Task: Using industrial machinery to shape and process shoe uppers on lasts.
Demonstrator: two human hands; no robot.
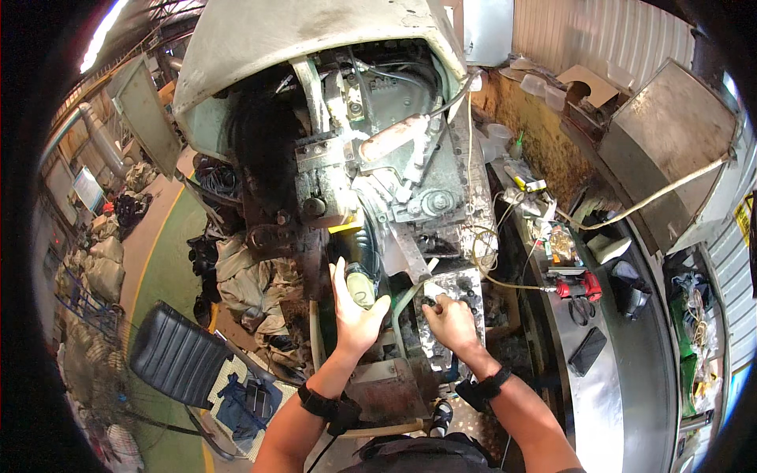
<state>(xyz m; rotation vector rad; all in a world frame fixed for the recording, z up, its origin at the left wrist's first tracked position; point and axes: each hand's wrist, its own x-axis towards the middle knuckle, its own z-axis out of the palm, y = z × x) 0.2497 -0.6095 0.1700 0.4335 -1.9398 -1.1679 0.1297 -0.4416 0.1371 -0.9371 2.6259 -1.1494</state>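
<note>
"What is filling the room?"
"A green floor is curving along the left, and a big, grimy machine is standing in the middle under a pale, scuffed hood. A shiny metal counter is running down the right."
"And the smaller things?"
"A ribbed black chair is standing near left. A blotched metal block is sitting under the right hand; its fingers are curling, but I can't tell what they're holding. The left hand is cupping a smooth, pale green cylinder near centre, its grip spreading wide, fingers left, thumb right. A red power tool is lying on the counter."
"Any clearance?"
"Machine parts are crowding the cylinder's far side; a dark gap is separating block from counter edge."
</note>
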